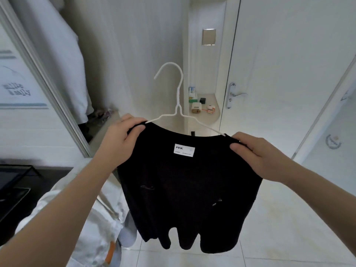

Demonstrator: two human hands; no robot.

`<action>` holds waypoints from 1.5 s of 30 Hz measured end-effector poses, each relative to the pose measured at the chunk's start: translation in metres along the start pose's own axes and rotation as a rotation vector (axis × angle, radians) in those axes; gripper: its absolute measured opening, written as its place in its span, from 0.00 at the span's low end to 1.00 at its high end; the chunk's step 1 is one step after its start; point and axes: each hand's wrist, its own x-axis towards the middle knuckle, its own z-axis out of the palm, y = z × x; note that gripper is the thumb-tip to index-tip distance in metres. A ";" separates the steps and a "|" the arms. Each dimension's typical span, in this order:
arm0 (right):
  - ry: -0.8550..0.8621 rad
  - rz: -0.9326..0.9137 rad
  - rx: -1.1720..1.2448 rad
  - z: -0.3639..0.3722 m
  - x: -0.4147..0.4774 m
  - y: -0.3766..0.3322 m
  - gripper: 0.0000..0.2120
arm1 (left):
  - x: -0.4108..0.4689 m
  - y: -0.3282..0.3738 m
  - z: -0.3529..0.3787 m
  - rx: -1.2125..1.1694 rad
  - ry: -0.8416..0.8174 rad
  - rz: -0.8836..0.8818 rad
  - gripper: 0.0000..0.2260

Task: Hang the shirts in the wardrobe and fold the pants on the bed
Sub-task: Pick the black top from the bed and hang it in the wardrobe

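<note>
A black shirt (185, 189) with a white neck label hangs on a white wire hanger (178, 97) in front of me. My left hand (121, 139) grips the shirt's left shoulder over the hanger arm. My right hand (258, 157) grips the right shoulder the same way. The hanger's hook points up and left, free of any rail. The open wardrobe (63, 54) is at the upper left, with a white garment (65, 60) hanging inside. The shirt's lower hem dangles above the floor.
The wardrobe's sliding door frame (44, 81) runs diagonally on the left. A white door with a metal handle (234, 95) stands on the right. A small shelf (204, 110) with little objects sits behind the hanger. Light clothing (92, 218) lies at the lower left beside a dark surface (19, 189).
</note>
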 end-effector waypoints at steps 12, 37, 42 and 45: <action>0.104 -0.054 0.263 -0.063 0.172 -0.082 0.10 | 0.165 -0.066 -0.072 0.058 0.128 0.070 0.07; 0.551 -0.054 0.347 -0.102 0.499 -0.280 0.06 | 0.448 -0.146 -0.222 -0.196 0.258 0.279 0.04; 0.609 -0.073 0.338 -0.108 0.573 -0.303 0.08 | 0.462 -0.147 -0.227 -0.236 0.191 0.278 0.07; 0.636 -0.105 0.362 -0.113 0.614 -0.317 0.04 | 0.467 -0.146 -0.221 -0.181 0.059 0.219 0.14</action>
